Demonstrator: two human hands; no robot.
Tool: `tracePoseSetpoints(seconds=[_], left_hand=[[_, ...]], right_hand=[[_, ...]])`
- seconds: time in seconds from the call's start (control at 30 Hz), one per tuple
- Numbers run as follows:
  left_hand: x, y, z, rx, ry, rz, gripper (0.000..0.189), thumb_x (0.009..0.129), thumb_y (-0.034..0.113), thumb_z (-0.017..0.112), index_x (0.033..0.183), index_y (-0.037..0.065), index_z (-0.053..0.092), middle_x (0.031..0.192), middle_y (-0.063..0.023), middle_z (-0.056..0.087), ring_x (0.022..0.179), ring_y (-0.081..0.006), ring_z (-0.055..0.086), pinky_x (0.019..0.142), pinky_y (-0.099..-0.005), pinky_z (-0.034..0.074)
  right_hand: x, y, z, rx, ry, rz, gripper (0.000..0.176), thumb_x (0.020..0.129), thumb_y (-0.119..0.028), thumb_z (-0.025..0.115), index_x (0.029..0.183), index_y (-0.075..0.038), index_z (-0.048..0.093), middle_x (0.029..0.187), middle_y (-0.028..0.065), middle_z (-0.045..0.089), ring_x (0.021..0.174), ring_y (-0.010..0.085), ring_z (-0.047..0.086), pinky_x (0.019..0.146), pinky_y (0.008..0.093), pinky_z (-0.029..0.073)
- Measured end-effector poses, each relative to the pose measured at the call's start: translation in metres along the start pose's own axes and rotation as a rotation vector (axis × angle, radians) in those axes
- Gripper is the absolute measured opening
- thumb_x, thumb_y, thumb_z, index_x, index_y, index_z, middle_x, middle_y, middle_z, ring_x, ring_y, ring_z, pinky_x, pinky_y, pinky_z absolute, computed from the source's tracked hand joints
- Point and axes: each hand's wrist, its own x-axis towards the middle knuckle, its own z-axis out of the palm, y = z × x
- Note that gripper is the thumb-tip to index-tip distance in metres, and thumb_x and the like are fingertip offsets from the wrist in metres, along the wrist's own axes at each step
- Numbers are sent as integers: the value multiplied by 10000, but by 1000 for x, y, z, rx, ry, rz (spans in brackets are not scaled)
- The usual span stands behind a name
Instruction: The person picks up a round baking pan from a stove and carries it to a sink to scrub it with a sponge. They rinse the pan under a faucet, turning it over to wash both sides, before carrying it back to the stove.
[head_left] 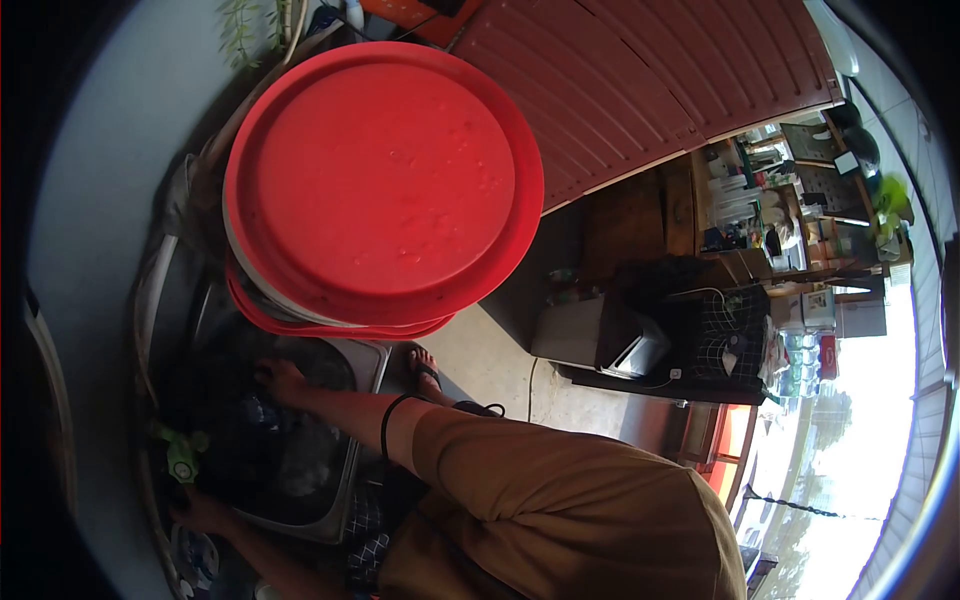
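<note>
Over a metal sink point(372, 368), my right hand point(282, 383) reaches in from a brown sleeve, its fingers curled at a dark thing too shadowed to name. Dark, wet-looking contents fill much of the basin; a shiny, clear-looking patch shows just below that hand. At the sink's far left edge, my left hand point(203, 512) is beside a green fitting point(183, 462) with a round mark. Shadow hides its fingertips, so whether they touch the fitting is unclear.
A large round red tub or lid point(390, 180) rests on stacked containers beside the sink. Clear plastic items point(198, 556) lie near my left hand. A sandalled foot point(426, 368) is on the floor. Crowded shelves point(790, 220) stand at the right, below maroon panels point(640, 80).
</note>
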Motion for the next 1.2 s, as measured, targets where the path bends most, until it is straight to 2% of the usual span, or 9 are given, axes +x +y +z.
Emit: tracePoseSetpoints(seconds=[0.27, 0.37, 0.43, 0.57, 0.6, 0.67, 0.73, 0.87, 1.2], left_hand=[[4, 37, -38, 25, -66, 24, 705, 794, 409, 793, 1267, -53, 549, 1151, -190, 674, 1067, -329, 656, 946, -397, 507], [-8, 65, -48, 111, -56, 115, 693, 789, 400, 802, 1270, -33, 553, 1139, -190, 677, 1059, -328, 658, 949, -402, 502], [-7, 73, -53, 219, 24, 201, 669, 791, 373, 806, 1267, -25, 556, 1155, -190, 666, 1060, -310, 652, 950, -394, 499], [-3, 65, -53, 91, -39, 276, 650, 797, 291, 796, 1303, -28, 540, 1212, -203, 627, 1082, -312, 625, 977, -402, 474], [-7, 76, -55, 94, 20, 390, 654, 789, 256, 797, 1318, -26, 534, 1203, -198, 628, 1085, -306, 617, 986, -396, 462], [-12, 79, -56, 39, -8, 231, 645, 773, 227, 798, 1314, -2, 531, 1168, -179, 636, 1055, -298, 622, 967, -392, 465], [-16, 70, -55, 0, 24, 175, 645, 758, 161, 806, 1309, -8, 516, 1122, -160, 648, 990, -245, 631, 917, -351, 481], [-22, 63, -56, -119, -31, -74, 623, 746, 103, 808, 1285, -18, 519, 1036, -130, 667, 921, -183, 632, 863, -318, 484], [-77, 2, 17, -545, -12, -362, 610, 805, 85, 787, 1318, -14, 473, 958, -58, 614, 851, -136, 567, 803, -275, 476]], right_hand=[[-9, 14, 58, 97, -14, 30, 343, 979, -285, 514, 1211, -52, 612, 1218, 245, 602, 1170, 433, 555, 1023, 482, 435], [-15, 24, 82, -126, -9, -48, 386, 1005, -288, 447, 1221, 3, 580, 1247, 266, 580, 1182, 444, 543, 1032, 497, 427], [-24, 4, 84, -184, -68, 157, 415, 1008, -311, 394, 1249, -22, 571, 1251, 263, 584, 1207, 434, 539, 1042, 507, 415], [-23, 36, 101, -415, -156, -150, 422, 1013, -308, 359, 1160, -6, 615, 1217, 256, 591, 1172, 409, 555, 1048, 510, 400], [-42, -7, 70, -420, -143, -98, 384, 999, -276, 369, 1117, -28, 638, 1185, 249, 603, 1159, 399, 566, 1040, 505, 410], [-38, 27, 74, -592, -136, -454, 311, 966, -189, 397, 1154, -60, 608, 1179, 210, 604, 1116, 373, 580, 999, 497, 431], [-42, 5, 56, -820, -200, -349, 339, 991, -282, 425, 1141, -42, 612, 1109, 224, 634, 1017, 412, 620, 894, 528, 479], [-24, -15, 18, -545, -333, -23, 544, 973, -499, 435, 1156, -29, 637, 1090, 287, 650, 1074, 456, 603, 934, 520, 467], [17, -47, -65, -560, -150, -160, 427, 915, -354, 620, 1134, 9, 666, 970, 241, 699, 946, 367, 685, 823, 418, 517]])
